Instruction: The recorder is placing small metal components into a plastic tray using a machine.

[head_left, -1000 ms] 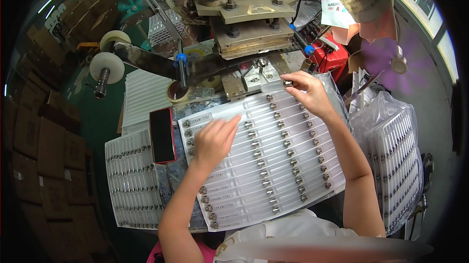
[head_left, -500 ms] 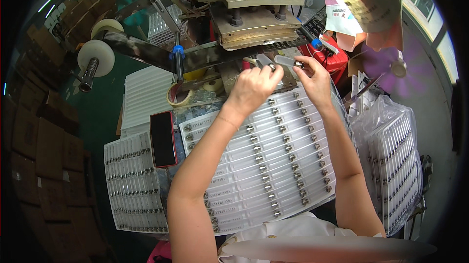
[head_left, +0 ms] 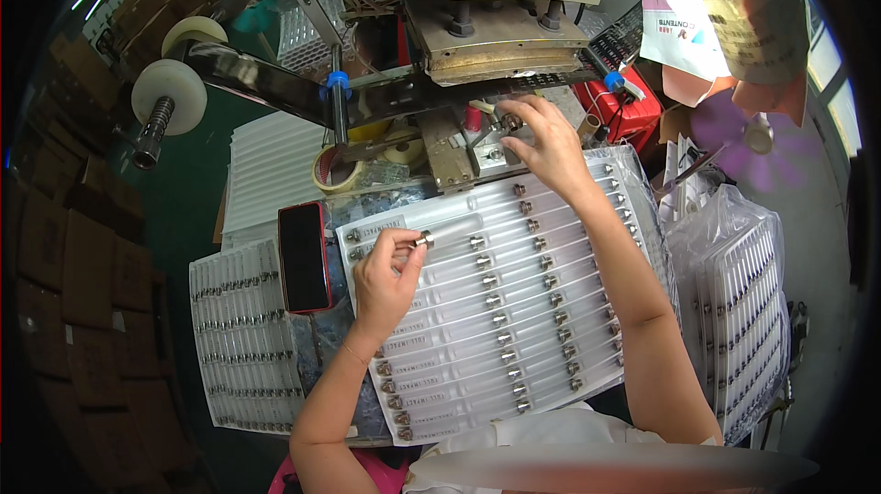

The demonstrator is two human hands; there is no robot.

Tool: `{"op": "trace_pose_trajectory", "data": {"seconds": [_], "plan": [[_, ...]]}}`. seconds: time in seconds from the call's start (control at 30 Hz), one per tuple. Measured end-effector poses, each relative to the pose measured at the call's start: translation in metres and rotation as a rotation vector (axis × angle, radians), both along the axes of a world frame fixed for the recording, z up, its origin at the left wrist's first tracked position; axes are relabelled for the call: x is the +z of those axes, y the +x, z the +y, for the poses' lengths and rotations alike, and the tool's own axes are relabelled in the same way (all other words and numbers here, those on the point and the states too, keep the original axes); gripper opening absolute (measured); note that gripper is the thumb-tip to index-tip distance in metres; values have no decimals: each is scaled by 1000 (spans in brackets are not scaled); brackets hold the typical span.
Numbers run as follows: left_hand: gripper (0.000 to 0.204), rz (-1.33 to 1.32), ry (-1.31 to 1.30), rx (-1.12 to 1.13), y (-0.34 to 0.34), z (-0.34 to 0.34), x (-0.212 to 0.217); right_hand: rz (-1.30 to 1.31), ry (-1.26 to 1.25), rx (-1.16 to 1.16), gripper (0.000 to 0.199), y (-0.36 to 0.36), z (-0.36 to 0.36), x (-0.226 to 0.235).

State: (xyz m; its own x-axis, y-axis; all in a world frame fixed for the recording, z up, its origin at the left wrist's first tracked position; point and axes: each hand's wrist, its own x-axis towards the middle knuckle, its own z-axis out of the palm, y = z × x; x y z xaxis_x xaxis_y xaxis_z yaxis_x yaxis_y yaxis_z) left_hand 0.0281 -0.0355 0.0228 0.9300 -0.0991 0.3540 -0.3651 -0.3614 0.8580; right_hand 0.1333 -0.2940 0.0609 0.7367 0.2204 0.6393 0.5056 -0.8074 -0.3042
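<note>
Hands have parted since half a second ago, when both were up together at the foot of the press. The left hand [head_left: 390, 274] has come back down over the white tray [head_left: 551, 347] on the surface, its grip narrow, thumb and fingertips pinched on a small metal-capped clear tube [head_left: 424, 240] at the upper left of the tray, beside the other tubes lying in rows. The right hand [head_left: 543, 140] has stayed up at the press [head_left: 486, 21], its fingers closed about a small metal-ended piece [head_left: 507, 119] just over the metal block [head_left: 491, 159] at the machine's base; whether that piece is already seated in the block cannot be told. Judging from this, one piece is being presented to the machine while another is being handled at the tray, so the work reads as mid-cycle. A dark phone in a red case [head_left: 304, 257] lies just left of the tray, a second filled tray [head_left: 234, 338] further left, and bagged stacks of trays [head_left: 748, 310] stand to the right.
</note>
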Motion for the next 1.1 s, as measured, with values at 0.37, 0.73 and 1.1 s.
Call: {"op": "trace_pose_trajectory", "data": {"seconds": [0.37,0.73,1.1], "plan": [[22,-38,444,-17,57,13,-18,159,132,-35,62,14,-5,-22],[22,-107,500,-27,57,12,-18,284,173,-67,62,10,-2,-17],[23,-119,520,-33,58,14,-18,295,172,-74,62,11,-1,-17]]}}
